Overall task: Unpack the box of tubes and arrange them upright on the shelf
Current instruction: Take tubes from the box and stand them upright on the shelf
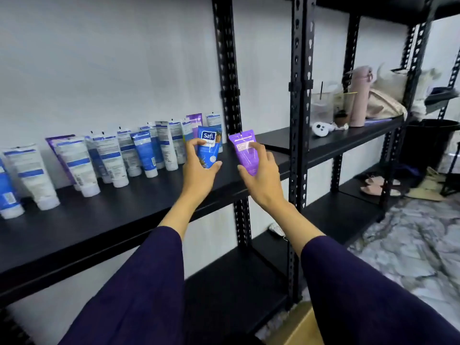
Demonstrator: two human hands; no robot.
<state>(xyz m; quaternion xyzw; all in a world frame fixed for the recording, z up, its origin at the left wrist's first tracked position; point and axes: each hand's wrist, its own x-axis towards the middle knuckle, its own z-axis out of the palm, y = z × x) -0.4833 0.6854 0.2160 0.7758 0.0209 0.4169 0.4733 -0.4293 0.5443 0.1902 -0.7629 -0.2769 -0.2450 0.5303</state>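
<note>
The left hand (199,168) holds a blue tube (208,150) and the right hand (261,175) holds a purple tube (245,151); next, I think, stand these 2 cap-down on the shelf (124,220) by the row of tubes (119,158).

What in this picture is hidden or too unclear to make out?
- Blue tube's lower end: head view, covered by the left hand.
- Purple tube's cap: behind the right hand.
- Cardboard box: cut off by the bottom edge and sleeves, contents unseen.
- Small print on the shelved tubes: too small.
</note>
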